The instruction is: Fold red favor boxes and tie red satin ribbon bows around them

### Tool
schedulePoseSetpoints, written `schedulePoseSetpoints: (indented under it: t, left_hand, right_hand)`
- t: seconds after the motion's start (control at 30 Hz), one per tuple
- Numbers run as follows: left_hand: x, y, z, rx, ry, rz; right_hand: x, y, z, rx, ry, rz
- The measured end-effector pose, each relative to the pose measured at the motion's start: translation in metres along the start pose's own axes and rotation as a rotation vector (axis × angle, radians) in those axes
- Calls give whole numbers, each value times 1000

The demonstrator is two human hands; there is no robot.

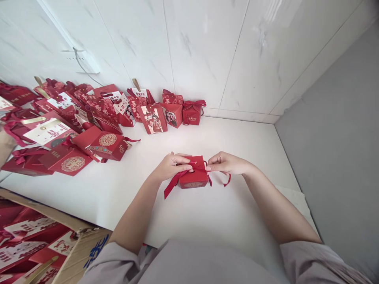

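A small red gift box (pixel 194 182) with a round gold pattern on its front side rests on the white table before me. Dark red ribbon (pixel 171 186) crosses its top, and one wide tail hangs out past the box's left side. My left hand (pixel 174 165) pinches the ribbon over the top left of the box, thumb and fingers closed. At the box's right edge my right hand (pixel 222 163) has its thumb and forefinger closed on the ribbon's other part. A loose ribbon end curls below that hand. The fingers partly hide where the ribbon crosses.
Many red gift boxes (pixel 108 144) crowd the table's left and back, along the marbled wall (pixel 204 51). A cardboard carton (pixel 89 248) full of similar boxes stands at the lower left. A grey panel (pixel 334 118) borders the table's right side. Part of another person's arm (pixel 4 146) shows at the far left.
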State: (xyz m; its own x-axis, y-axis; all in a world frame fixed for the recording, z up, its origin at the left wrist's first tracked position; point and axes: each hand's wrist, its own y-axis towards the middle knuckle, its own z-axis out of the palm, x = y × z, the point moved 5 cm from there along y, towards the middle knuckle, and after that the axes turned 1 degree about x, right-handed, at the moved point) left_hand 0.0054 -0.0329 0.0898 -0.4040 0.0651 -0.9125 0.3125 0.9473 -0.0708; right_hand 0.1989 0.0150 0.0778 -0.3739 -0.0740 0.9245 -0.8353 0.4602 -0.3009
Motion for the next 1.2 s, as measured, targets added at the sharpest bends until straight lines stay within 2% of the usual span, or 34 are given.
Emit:
schedulePoseSetpoints:
  t: [0.1,0.27,0.4,0.53,0.63,0.77,0.83,0.93,1.07,1.2]
  left_hand:
    - [2,1,-1,-5,35,16]
    - [-1,0,0,14,42,48]
    - [-7,0,2,31,102,61]
    - [-13,2,5,53,165,83]
    - [-12,3,7,19,190,65]
    - [-9,1,10,8,111,35]
    - [-9,-1,11,31,58,37]
    - [-9,-1,10,31,54,49]
    - [-9,1,9,30,72,87]
    - [-7,3,10,62,74,60]
  right_hand:
    - [5,-4,3,25,16,-39]
    - [17,-4,12,-47,61,-158]
    - [28,1,17,-105,5,-229]
    - [41,7,21,-79,-54,-274]
    - [52,10,23,-51,-87,-282]
    - [66,13,24,-110,-244,-310]
    - [70,14,26,-120,-248,-347]
    - [69,12,23,-181,-145,-388]
    - [58,7,10,-385,-126,-378]
    - [55,7,12,-354,-237,-406]
